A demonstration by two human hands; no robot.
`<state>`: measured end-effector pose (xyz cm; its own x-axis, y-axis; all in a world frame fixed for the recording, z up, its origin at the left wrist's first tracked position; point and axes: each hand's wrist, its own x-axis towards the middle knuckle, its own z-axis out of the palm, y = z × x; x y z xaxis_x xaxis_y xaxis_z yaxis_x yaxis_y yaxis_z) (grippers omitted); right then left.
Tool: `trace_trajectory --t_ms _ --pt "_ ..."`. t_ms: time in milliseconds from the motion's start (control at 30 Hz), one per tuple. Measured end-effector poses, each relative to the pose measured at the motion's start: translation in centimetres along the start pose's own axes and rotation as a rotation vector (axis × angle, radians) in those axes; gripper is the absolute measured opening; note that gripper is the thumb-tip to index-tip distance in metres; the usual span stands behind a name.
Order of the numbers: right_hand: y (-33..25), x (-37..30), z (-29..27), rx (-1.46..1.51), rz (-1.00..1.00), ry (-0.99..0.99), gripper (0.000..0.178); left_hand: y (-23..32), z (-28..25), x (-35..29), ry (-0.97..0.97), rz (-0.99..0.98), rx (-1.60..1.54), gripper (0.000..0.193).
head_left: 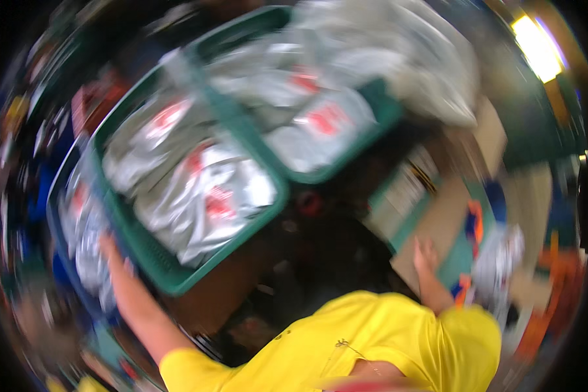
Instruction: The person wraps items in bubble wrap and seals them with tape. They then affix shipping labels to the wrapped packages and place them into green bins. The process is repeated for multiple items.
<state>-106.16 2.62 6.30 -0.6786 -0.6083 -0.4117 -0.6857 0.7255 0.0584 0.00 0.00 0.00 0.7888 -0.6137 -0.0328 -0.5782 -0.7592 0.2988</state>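
My left hand point(112, 251) reaches out to the left, at the gap between a blue bin point(53, 196) and the green bin beside it. Motion smears its fingers, and I see no clear grip. Clear plastic bags point(88, 245) with red print fill the blue bin. Similar bags point(219, 202) lie in the near green bin point(183, 284). My right hand point(426, 256) is low on the right, over a brown cardboard piece point(441, 225) on a green surface. Its fingers look apart, with nothing seen in them, though the picture is blurred.
A second green bin point(313, 175) with bagged goods adjoins the first. A large clear plastic sack point(411, 59) bulges at its far side. Dark floor point(326, 242) lies between me and the bins. Orange items point(475, 219) and a plastic bundle point(500, 258) sit at right.
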Motion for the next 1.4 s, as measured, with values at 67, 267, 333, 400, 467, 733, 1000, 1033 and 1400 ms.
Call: trace_trajectory --t_ms 67,267,333,400,467,733,1000,1033,1400 --pt "0.3 -1.0 0.0 -0.007 0.058 0.048 0.07 3.6 -4.2 -3.1 0.08 0.029 -0.289 0.037" --pt "2.5 2.6 -0.9 0.025 0.02 0.175 0.064 19.1 -6.6 -20.3 0.152 0.244 -0.4 0.035" --pt "3.6 4.4 -1.6 0.055 -0.004 0.167 0.061 23.0 -7.7 -27.0 0.091 0.3 -0.465 0.034" --pt "4.8 7.6 -3.9 0.046 -0.003 0.165 0.057 26.9 -9.0 -33.0 0.014 0.364 -0.536 0.033" --pt "5.9 10.1 -6.7 0.042 -0.071 0.422 0.055 30.0 -10.3 -38.4 -0.056 0.421 -0.607 0.033" --pt "-5.1 -6.7 -14.8 0.698 -1.43 0.451 0.084 44.9 -19.5 -59.4 -0.295 0.714 -1.015 0.03" --pt "6.2 -13.7 -21.4 1.147 -1.441 -0.217 0.031 55.2 -9.9 -70.3 -1.13 1.094 -1.381 0.026" --pt "9.4 -12.0 -21.1 1.107 -1.528 0.064 0.028 57.5 -6.1 -71.6 -1.292 1.011 -1.291 0.025" --pt "28.1 -7.0 -19.4 0.808 -0.643 0.804 0.034 58.8 6.4 -87.2 -1.893 1.185 -0.882 0.143"
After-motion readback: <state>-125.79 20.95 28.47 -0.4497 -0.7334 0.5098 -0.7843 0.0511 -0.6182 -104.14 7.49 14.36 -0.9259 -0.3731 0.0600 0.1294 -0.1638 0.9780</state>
